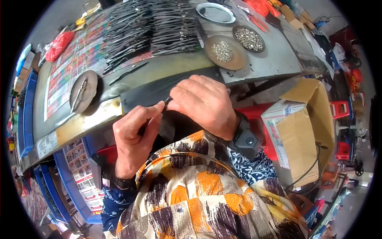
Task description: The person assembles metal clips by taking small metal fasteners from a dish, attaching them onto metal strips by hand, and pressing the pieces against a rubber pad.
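Observation:
My left hand (137,133) is closed, its thumb and index finger pinched at the end of a small dark piece (167,100). Against its other side are the closed fingers of my right hand (203,103), which hide most of it. Both hands are at the table's front edge, over a black strip (147,91). Beyond them lie many dark thin strips (151,28) in rows, and one loose dark strip (128,73). Round dishes of small metal parts (221,52) (249,38) stand at the back right. A dish (89,93) at the left holds a thin metallic tool (79,93).
An open cardboard box (308,139) stands at the right below the table, beside a red stool (260,123). Blue trays (73,175) are at the lower left. A white oval dish (215,12), red-handled pliers (258,22) and a red bag (59,46) lie on the table.

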{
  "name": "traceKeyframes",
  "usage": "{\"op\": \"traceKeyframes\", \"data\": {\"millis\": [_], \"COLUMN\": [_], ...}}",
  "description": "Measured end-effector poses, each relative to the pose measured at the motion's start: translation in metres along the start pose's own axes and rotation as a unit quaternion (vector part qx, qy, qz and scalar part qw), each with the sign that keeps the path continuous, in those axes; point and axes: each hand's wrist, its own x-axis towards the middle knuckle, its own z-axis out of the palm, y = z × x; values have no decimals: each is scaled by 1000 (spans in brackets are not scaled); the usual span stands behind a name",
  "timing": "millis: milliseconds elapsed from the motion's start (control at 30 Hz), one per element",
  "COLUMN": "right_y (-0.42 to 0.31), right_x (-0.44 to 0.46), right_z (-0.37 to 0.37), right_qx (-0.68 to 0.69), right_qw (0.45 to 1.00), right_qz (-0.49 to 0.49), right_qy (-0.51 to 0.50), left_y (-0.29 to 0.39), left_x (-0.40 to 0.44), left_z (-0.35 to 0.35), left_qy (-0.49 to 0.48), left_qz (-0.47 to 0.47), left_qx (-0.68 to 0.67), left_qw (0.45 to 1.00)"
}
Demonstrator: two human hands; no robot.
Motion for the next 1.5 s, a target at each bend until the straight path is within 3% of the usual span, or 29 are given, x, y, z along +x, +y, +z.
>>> {"op": "traceKeyframes", "data": {"millis": [67,267,733,800,867,933,1000,1133,1167,1200,1267,1333,1400,1500], "right_y": [2,-1,-12,-15,-20,-18,-22,-7,-11,-15,-22,-15,-9,-19], "right_x": [-3,-5,-10,-9,-11,-11,-12,0,0,-4,-7,-6,-3,-2], "right_z": [2,11,25,20,20,26,26,13,11,22,22,28,17,14], "right_qx": [17,134,94,206,329,351,339,330,333,361,288,341,311,276], "right_qw": [1000,989,990,954,877,888,894,859,858,872,921,871,873,917], "right_qz": [5,50,93,217,347,290,292,385,390,329,263,351,369,287], "right_qy": [6,26,45,30,49,65,-6,71,39,27,-27,41,75,23], "left_y": [-1,5,7,7,7,6,4,9,7,6,5,7,7,4], "left_x": [2,-6,-9,-8,-9,-9,-10,-8,-9,-11,-11,-10,-10,-11], "left_z": [0,7,14,14,14,13,14,12,11,11,10,10,7,6], "left_qy": [-5,26,64,66,65,61,49,52,52,51,50,52,55,54], "left_qz": [35,-159,-190,-200,-197,-191,-180,-201,-200,-199,-202,-209,-204,-194], "left_qx": [41,-255,-372,-385,-377,-378,-376,-372,-371,-370,-367,-364,-351,-362], "left_qw": [999,953,906,899,903,904,908,905,905,906,907,906,912,910]}}
